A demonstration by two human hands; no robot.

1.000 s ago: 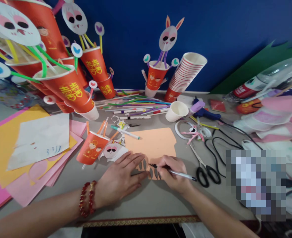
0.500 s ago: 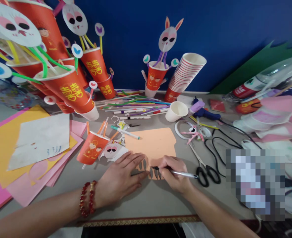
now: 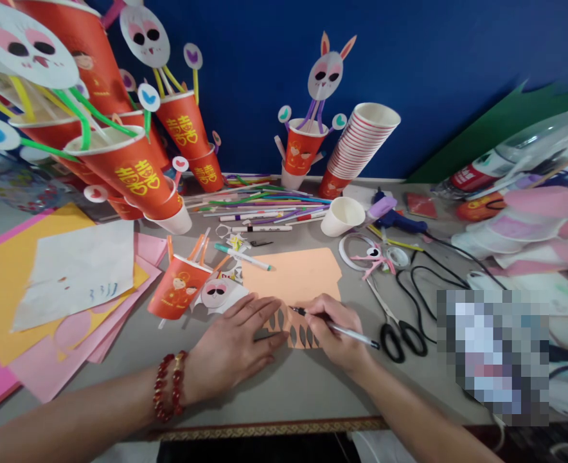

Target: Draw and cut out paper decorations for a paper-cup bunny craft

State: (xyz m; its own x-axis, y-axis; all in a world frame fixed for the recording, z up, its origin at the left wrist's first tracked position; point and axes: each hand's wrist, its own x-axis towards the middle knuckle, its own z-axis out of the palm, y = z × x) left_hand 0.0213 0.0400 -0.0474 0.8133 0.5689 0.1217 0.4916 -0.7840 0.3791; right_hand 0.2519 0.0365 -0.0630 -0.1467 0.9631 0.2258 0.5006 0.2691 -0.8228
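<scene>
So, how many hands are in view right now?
2: the left hand, resting partly on the peach paper, and the right hand, holding a pen over it. No other hand shows.

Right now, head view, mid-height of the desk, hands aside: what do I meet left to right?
White sheet → tilted red cup → orange paper → scissors.

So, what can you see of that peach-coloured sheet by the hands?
The peach-coloured sheet looks like paper and lies flat on the grey table. Its right edge is notched; leaf-shaped holes line its near part. The left hand rests on its near left; the right hand holds a pen, tip at or just above it. A teal-and-white marker lies across its far left corner.
</scene>
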